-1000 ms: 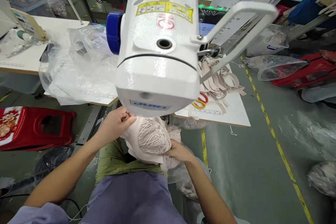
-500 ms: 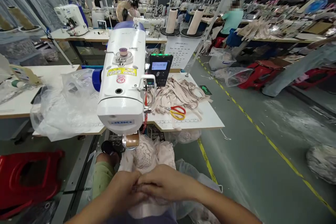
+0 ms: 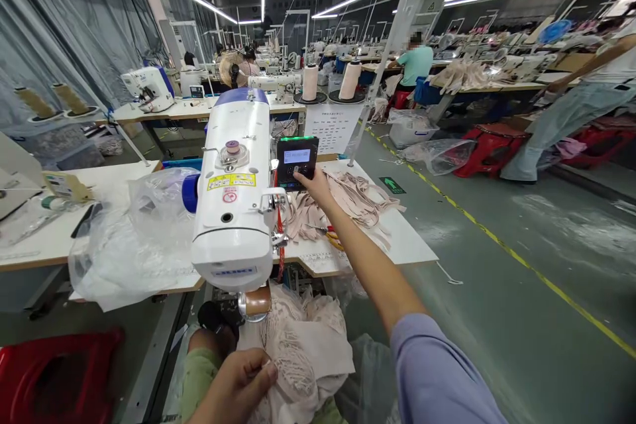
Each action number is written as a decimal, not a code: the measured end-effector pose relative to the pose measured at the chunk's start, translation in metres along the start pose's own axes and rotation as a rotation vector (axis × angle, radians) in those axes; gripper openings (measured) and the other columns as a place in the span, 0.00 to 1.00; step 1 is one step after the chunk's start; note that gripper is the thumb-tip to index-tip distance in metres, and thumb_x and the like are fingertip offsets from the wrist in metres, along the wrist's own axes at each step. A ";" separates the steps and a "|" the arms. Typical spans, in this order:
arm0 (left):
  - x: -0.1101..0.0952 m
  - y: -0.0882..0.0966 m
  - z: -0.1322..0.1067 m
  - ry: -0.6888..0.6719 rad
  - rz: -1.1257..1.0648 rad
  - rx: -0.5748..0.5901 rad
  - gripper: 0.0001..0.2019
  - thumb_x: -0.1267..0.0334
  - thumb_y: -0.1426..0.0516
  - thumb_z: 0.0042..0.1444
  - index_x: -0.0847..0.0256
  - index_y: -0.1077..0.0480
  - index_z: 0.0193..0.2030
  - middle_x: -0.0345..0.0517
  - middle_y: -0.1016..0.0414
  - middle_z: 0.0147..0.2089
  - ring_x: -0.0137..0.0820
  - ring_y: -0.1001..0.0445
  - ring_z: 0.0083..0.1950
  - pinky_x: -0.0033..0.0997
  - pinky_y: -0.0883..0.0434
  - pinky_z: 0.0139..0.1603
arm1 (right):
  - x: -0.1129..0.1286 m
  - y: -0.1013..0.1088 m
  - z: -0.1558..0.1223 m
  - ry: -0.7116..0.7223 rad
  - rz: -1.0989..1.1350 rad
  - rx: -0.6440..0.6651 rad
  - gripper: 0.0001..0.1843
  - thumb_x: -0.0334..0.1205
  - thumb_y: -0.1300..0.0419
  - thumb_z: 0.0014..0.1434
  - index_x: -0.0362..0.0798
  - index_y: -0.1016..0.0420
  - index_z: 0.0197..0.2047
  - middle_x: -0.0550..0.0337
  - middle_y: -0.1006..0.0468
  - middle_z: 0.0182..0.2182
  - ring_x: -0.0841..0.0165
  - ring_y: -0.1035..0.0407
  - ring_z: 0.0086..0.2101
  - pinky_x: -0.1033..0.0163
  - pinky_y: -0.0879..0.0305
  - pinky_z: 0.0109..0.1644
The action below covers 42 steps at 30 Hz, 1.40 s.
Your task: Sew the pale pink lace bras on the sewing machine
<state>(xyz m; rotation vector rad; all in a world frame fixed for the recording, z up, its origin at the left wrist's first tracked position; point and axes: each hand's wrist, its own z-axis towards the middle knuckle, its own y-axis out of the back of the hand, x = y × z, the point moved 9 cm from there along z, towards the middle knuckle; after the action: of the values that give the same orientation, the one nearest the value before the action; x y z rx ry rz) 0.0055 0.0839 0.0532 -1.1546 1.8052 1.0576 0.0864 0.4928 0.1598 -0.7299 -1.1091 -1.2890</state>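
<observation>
Lace [image 3: 303, 344] lies heaped in our lap, below the head of the sewing machine [image 3: 233, 199]. Our left grip [image 3: 238, 381] is closed on the near-left edge of the pale pink lace, thumb on top, so the bulk of the cloth spreads up and to the right of the fingers.

Our right grip [image 3: 313, 184] is well apart from it, arm stretched across the surface [image 3: 407, 245]. Its fingers are extended and hold nothing, the fingertips touching the buttons of the black control panel [image 3: 297, 160], which stands just beside the machine's right flank.

Under that arm lies a heap of beige straps [image 3: 358, 195], with scissors [image 3: 332, 238] partly hidden by the forearm. To the left of the machine a clear plastic bag [image 3: 134, 238] lies crumpled on the surface. On the floor at lower left stands a red stool [image 3: 54, 371]. Behind, other people sit at machines down the long hall.
</observation>
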 end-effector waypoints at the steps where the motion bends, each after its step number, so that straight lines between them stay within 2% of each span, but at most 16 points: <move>1: 0.000 0.001 0.000 -0.005 0.026 -0.002 0.33 0.28 0.53 0.60 0.63 0.41 0.30 0.43 0.43 0.31 0.30 0.44 0.34 0.30 0.44 0.35 | -0.001 -0.002 0.001 0.005 0.005 -0.016 0.33 0.56 0.33 0.52 0.42 0.32 0.54 0.45 0.24 0.52 0.57 0.32 0.52 0.52 0.34 0.58; 7: -0.011 0.004 0.002 -0.099 0.200 -0.006 0.25 0.43 0.52 0.67 0.63 0.40 0.28 0.40 0.45 0.25 0.26 0.46 0.29 0.28 0.49 0.29 | 0.000 0.008 -0.005 -0.059 -0.006 -0.057 0.32 0.55 0.34 0.52 0.42 0.34 0.52 0.44 0.25 0.50 0.56 0.31 0.51 0.51 0.35 0.59; 9: -0.023 0.004 0.000 -0.138 0.292 0.016 0.23 0.49 0.50 0.67 0.64 0.42 0.25 0.38 0.47 0.22 0.24 0.49 0.26 0.28 0.52 0.27 | 0.010 0.024 -0.040 -0.029 -0.062 -0.160 0.35 0.54 0.33 0.52 0.42 0.37 0.55 0.41 0.30 0.54 0.55 0.35 0.55 0.48 0.41 0.64; 10: -0.031 0.005 -0.002 -0.179 0.335 0.030 0.22 0.52 0.49 0.67 0.64 0.42 0.25 0.37 0.46 0.22 0.23 0.49 0.25 0.28 0.53 0.26 | 0.024 0.034 -0.069 0.053 -0.108 -0.237 0.36 0.55 0.33 0.52 0.43 0.38 0.57 0.40 0.32 0.56 0.54 0.37 0.57 0.47 0.43 0.66; 11: -0.041 0.005 -0.004 -0.240 0.365 0.049 0.21 0.54 0.48 0.67 0.64 0.40 0.25 0.37 0.45 0.21 0.23 0.48 0.24 0.28 0.54 0.26 | 0.042 0.035 -0.103 0.175 -0.116 -0.214 0.33 0.55 0.37 0.58 0.45 0.38 0.58 0.42 0.34 0.57 0.54 0.38 0.59 0.47 0.44 0.66; 12: -0.050 0.006 -0.007 -0.302 0.386 0.066 0.21 0.55 0.48 0.68 0.64 0.39 0.25 0.37 0.43 0.21 0.23 0.47 0.24 0.28 0.53 0.26 | 0.056 0.025 -0.138 0.242 -0.077 -0.050 0.25 0.55 0.44 0.65 0.48 0.36 0.58 0.43 0.32 0.55 0.55 0.37 0.59 0.46 0.42 0.65; 13: -0.058 0.006 -0.010 -0.360 0.400 0.081 0.20 0.56 0.48 0.69 0.64 0.38 0.26 0.37 0.42 0.21 0.23 0.47 0.23 0.29 0.53 0.26 | 0.068 0.002 -0.178 0.264 -0.036 0.259 0.22 0.55 0.47 0.68 0.51 0.34 0.58 0.44 0.29 0.53 0.54 0.35 0.58 0.46 0.40 0.63; 15: -0.071 0.010 -0.015 -0.457 0.413 0.071 0.19 0.58 0.47 0.69 0.64 0.36 0.27 0.37 0.41 0.21 0.23 0.46 0.23 0.29 0.52 0.27 | 0.087 -0.026 -0.261 0.293 0.015 0.697 0.24 0.62 0.38 0.61 0.53 0.26 0.51 0.49 0.22 0.44 0.55 0.27 0.49 0.51 0.32 0.56; 16: -0.075 0.012 -0.017 -0.490 0.425 0.048 0.18 0.58 0.47 0.69 0.64 0.35 0.27 0.37 0.41 0.21 0.23 0.46 0.23 0.29 0.52 0.27 | 0.092 -0.040 -0.300 0.296 0.039 0.923 0.26 0.63 0.41 0.63 0.51 0.26 0.52 0.48 0.22 0.44 0.55 0.27 0.48 0.51 0.32 0.56; 18: -0.080 0.020 -0.018 -0.517 0.470 -0.019 0.18 0.58 0.45 0.68 0.64 0.34 0.27 0.36 0.41 0.21 0.23 0.46 0.23 0.30 0.53 0.27 | 0.092 -0.054 -0.340 0.264 0.047 1.104 0.26 0.63 0.46 0.67 0.48 0.24 0.44 0.52 0.23 0.36 0.61 0.27 0.40 0.57 0.32 0.48; 22: -0.068 0.051 -0.005 -0.315 0.464 -0.113 0.22 0.53 0.41 0.64 0.65 0.35 0.23 0.36 0.43 0.20 0.22 0.46 0.23 0.28 0.53 0.25 | 0.079 -0.065 -0.318 0.198 0.002 0.963 0.25 0.54 0.47 0.70 0.47 0.32 0.26 0.60 0.32 0.22 0.68 0.36 0.28 0.63 0.41 0.36; 26: -0.049 0.091 0.013 -0.078 0.370 -0.185 0.19 0.49 0.41 0.61 0.65 0.29 0.29 0.38 0.37 0.23 0.24 0.41 0.25 0.25 0.47 0.25 | 0.058 -0.069 -0.282 0.041 -0.100 0.848 0.22 0.52 0.42 0.65 0.46 0.31 0.25 0.60 0.30 0.22 0.70 0.36 0.26 0.64 0.44 0.32; 29: -0.049 0.113 0.024 -0.137 0.358 -0.304 0.16 0.50 0.41 0.60 0.64 0.25 0.39 0.43 0.27 0.30 0.31 0.31 0.30 0.27 0.37 0.29 | 0.033 -0.070 -0.267 -0.143 -0.188 0.799 0.21 0.56 0.39 0.62 0.46 0.26 0.28 0.58 0.25 0.25 0.66 0.31 0.28 0.63 0.41 0.32; 31: -0.052 0.119 0.030 -0.216 0.370 -0.343 0.15 0.52 0.42 0.60 0.62 0.26 0.46 0.45 0.23 0.36 0.35 0.27 0.35 0.29 0.33 0.33 | 0.026 -0.072 -0.261 -0.187 -0.168 0.786 0.18 0.55 0.37 0.60 0.47 0.20 0.35 0.56 0.21 0.32 0.60 0.26 0.35 0.61 0.34 0.39; 35: -0.052 0.125 0.036 -0.239 0.429 -0.373 0.07 0.60 0.45 0.60 0.61 0.30 0.39 0.44 0.27 0.31 0.32 0.32 0.30 0.29 0.35 0.31 | 0.021 -0.076 -0.251 -0.189 -0.103 0.793 0.16 0.52 0.34 0.57 0.49 0.18 0.42 0.56 0.18 0.42 0.54 0.25 0.47 0.55 0.30 0.50; 42: -0.056 0.129 0.038 -0.199 0.396 -0.387 0.09 0.60 0.45 0.60 0.59 0.36 0.30 0.40 0.36 0.24 0.30 0.36 0.27 0.30 0.35 0.29 | 0.024 -0.075 -0.240 -0.198 -0.130 0.774 0.19 0.55 0.36 0.56 0.46 0.19 0.38 0.55 0.19 0.37 0.55 0.26 0.43 0.57 0.29 0.44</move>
<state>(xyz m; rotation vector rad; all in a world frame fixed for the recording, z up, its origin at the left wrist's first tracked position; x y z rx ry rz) -0.0908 0.1697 0.1203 -0.8762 1.7541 1.7485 0.0659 0.2509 0.0883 -0.2013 -1.6932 -0.7888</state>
